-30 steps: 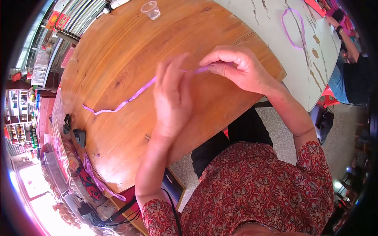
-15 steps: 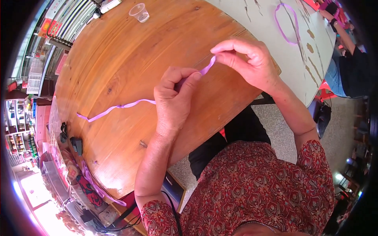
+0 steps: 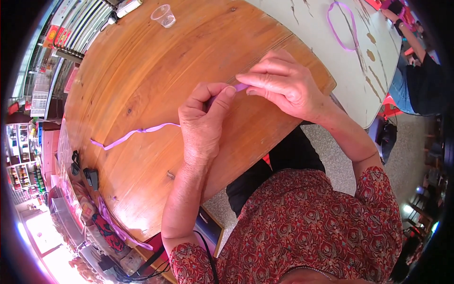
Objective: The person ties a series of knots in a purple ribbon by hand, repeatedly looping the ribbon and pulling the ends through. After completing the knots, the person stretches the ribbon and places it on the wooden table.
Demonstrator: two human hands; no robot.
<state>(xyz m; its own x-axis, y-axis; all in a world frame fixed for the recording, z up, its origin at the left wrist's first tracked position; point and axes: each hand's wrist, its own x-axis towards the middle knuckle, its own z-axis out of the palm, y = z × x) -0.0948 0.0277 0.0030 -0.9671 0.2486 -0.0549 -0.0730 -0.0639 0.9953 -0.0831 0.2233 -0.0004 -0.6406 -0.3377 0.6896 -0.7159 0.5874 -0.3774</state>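
The thumb of the left hand (image 3: 203,120) presses flat against the curled forefinger, pinching a narrow purple ribbon (image 3: 241,87), with the other fingers folded beneath. A short, smooth strip of the ribbon bridges the small gap to the right hand (image 3: 291,87), whose fingers lie nearly straight and layered over one another, the thumb just below them. The ribbon disappears under these fingers; whether they grip it tightly cannot be told.

On the other side of the left hand, the ribbon's loose tail emerges by the wrist and lies across the wooden table (image 3: 156,75) in a soft, flat wave, with a small darker kink partway and a bend near its end. The tabletop is glossy orange-brown, with long streaked grain, dark knots and a rounded outer edge. A clear, tapered plastic cup (image 3: 164,16) lies tipped near the far side, and a small black object (image 3: 91,178) sits by the left rim, near a bunch of purple ribbon strands (image 3: 111,220).

Alongside stands a white table (image 3: 378,57) with dark, vein-like streaks and brown patches; a slim purple loop (image 3: 353,28) lies on it in a long oval.
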